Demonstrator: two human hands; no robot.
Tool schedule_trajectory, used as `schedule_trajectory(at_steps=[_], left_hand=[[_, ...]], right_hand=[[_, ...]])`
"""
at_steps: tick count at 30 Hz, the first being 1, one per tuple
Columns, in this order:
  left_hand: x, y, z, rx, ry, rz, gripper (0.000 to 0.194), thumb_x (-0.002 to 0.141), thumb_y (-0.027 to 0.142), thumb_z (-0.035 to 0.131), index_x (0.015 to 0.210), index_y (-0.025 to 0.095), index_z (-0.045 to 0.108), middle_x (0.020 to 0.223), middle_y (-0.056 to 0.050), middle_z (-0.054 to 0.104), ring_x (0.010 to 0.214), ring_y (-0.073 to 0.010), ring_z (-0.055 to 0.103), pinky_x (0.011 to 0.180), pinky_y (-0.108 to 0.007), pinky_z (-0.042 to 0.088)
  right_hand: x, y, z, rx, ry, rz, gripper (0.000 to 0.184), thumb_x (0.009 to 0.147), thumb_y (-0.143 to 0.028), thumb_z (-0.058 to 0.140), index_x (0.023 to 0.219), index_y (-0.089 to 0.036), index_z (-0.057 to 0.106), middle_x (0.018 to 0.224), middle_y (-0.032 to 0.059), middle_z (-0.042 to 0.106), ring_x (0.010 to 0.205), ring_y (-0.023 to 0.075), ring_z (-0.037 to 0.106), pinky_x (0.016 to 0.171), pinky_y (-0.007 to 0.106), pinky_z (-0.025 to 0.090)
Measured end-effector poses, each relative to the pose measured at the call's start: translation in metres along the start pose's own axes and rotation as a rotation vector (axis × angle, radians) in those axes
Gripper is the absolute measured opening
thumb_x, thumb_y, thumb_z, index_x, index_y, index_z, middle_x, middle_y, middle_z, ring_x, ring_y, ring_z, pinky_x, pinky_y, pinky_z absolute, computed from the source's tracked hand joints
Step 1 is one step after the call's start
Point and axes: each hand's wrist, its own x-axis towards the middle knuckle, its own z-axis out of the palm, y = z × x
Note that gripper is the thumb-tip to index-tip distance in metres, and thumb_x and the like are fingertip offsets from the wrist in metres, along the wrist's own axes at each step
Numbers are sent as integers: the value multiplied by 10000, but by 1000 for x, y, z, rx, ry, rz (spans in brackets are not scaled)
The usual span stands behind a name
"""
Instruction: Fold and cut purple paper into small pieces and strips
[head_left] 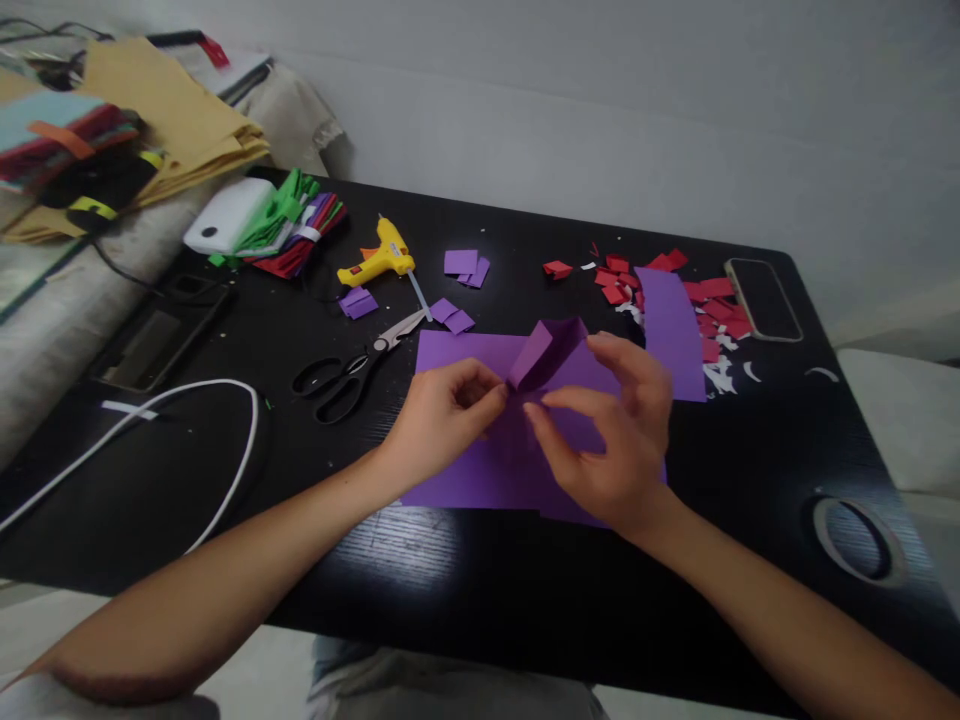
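A folded piece of purple paper (549,352) stands up off the sheets, its upper edges spread apart. Thumb and finger of my left hand (454,410) pinch its lower left corner. My right hand (611,430) is just right of the folded piece, thumb and index finger apart with a gap between them, the other fingers curled near its upper right corner; I see nothing in its grasp. Beneath both hands lie flat purple paper sheets (469,470). Black-handled scissors (358,366) lie open left of the sheets, and a yellow glue gun (380,255) rests behind them.
Small purple paper pieces (461,263) lie at the back. A purple strip (673,335), red and white scraps (724,310) and a phone (763,299) are at right. A tape roll (859,540) sits front right. A white cable (251,430) curves across the left.
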Motion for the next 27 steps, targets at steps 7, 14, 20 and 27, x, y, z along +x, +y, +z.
schedule_trajectory(at_steps=[7,14,20,27], left_hand=[[-2,-1,3,85,-2,87,140,908,305,663,901,172,708,736,3,712,644,-129,661,614,-234,516],[-3,1,1,151,-37,139,134,924,293,641,924,175,705,740,7,697,637,-124,639,598,-229,487],[-2,2,0,43,-76,92,129,933,282,623,883,179,681,686,16,675,608,-128,653,587,-224,502],[-2,1,0,59,-94,122,160,960,302,609,877,180,674,687,21,668,620,-121,650,597,-219,489]], right_hand=[[2,4,8,-14,-128,73,66,930,-240,698,996,-233,698,1395,141,576,1304,345,606,1080,590,523],[6,4,5,69,-150,98,66,936,-187,658,919,-239,695,1149,101,686,1039,265,694,930,486,589],[3,4,4,37,-145,32,115,933,-172,652,954,-260,723,1138,94,687,983,257,697,896,472,594],[0,5,5,50,-127,-20,156,928,-135,655,998,-254,727,1089,108,713,993,267,710,885,452,599]])
